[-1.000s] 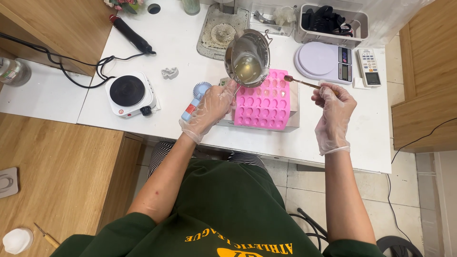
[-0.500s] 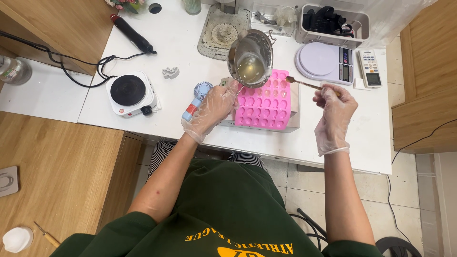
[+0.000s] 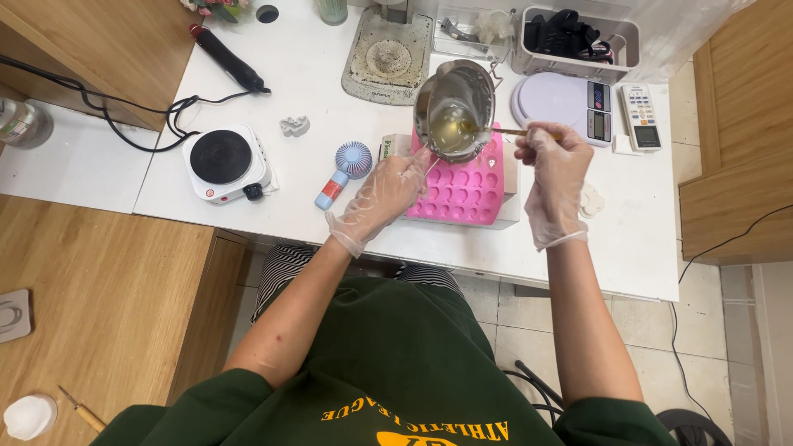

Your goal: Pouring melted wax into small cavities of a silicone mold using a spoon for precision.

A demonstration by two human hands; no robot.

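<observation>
Left hand (image 3: 387,194), in a clear glove, has its fingers closed around the handle of a small metal pot (image 3: 454,109), held tilted above the upper edge of a pink silicone mould (image 3: 462,186) lying on the white desk (image 3: 314,91); the pot contains pale yellow liquid. Right hand (image 3: 552,165), also gloved, pinches a thin stick (image 3: 508,130) whose tip reaches into the pot. A small hotplate (image 3: 221,161) sits well to the left, a round scale (image 3: 553,101) just behind the right hand.
</observation>
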